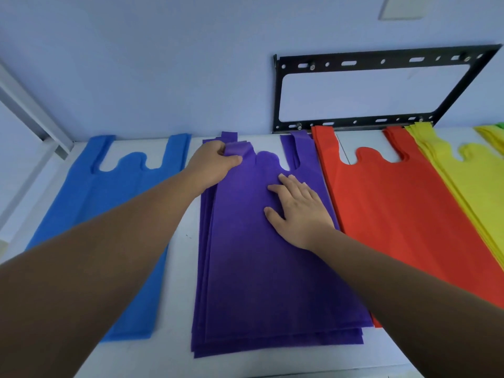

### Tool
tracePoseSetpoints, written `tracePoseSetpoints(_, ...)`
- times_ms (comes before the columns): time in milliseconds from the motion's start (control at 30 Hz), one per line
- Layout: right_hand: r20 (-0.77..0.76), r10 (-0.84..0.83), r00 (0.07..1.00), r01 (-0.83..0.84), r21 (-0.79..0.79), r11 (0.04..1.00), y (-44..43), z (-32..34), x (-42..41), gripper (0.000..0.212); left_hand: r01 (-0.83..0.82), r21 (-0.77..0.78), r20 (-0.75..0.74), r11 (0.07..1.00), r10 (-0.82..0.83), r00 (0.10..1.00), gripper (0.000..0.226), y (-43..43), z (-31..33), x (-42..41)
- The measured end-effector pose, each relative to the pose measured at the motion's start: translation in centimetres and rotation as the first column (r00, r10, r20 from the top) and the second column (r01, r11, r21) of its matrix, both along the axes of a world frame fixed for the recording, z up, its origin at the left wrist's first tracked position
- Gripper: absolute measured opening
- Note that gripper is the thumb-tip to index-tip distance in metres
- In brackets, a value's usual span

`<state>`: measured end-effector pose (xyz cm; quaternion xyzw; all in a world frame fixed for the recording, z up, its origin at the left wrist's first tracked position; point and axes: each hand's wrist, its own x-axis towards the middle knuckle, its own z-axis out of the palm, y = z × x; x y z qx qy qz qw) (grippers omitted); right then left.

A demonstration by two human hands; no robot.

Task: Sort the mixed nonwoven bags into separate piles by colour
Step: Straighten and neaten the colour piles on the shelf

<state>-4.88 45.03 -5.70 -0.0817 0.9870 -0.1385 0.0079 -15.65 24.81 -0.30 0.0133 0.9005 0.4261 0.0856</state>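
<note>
A stack of purple bags [261, 282] lies in the middle of the white table, handles toward the wall. My left hand [215, 165] pinches the folded-over left handle [240, 150] of the top purple bag. My right hand [298, 211] lies flat, fingers spread, on the upper right of the same stack. A blue pile [114, 200] lies to the left, partly under my left forearm. To the right lie a red pile [403, 214] and then a yellow pile [480, 181]. A sliver of green [500, 124] shows at the far right edge.
A black metal wall bracket [381, 88] hangs on the pale blue wall just behind the red pile. A grey rail [35, 115] runs diagonally at the left. Bare strips of white table [180, 282] separate the piles; the table's front edge runs along the bottom.
</note>
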Motion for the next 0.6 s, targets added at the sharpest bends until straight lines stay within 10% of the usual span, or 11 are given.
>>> tracePoseSetpoints(133,0.057,0.000,0.998,0.003,-0.063,0.998,0.3,0.6,-0.3,0.057,-0.059,0.236,-0.050,0.970,0.073,0.996,0.037,0.0,0.2,0.4)
tracePoseSetpoints(333,0.012,-0.295,0.955,0.290,-0.224,0.930,2.4,2.8,-1.6,0.048,-0.270,0.200,0.019,0.942,0.271,0.962,0.054,-1.1,-1.5,1.6)
tracePoseSetpoints(600,0.160,-0.252,0.954,0.277,-0.160,0.947,3.9,4.1,-4.2,0.052,-0.123,0.274,-0.018,0.954,0.133,0.991,0.053,-0.7,-0.7,2.1)
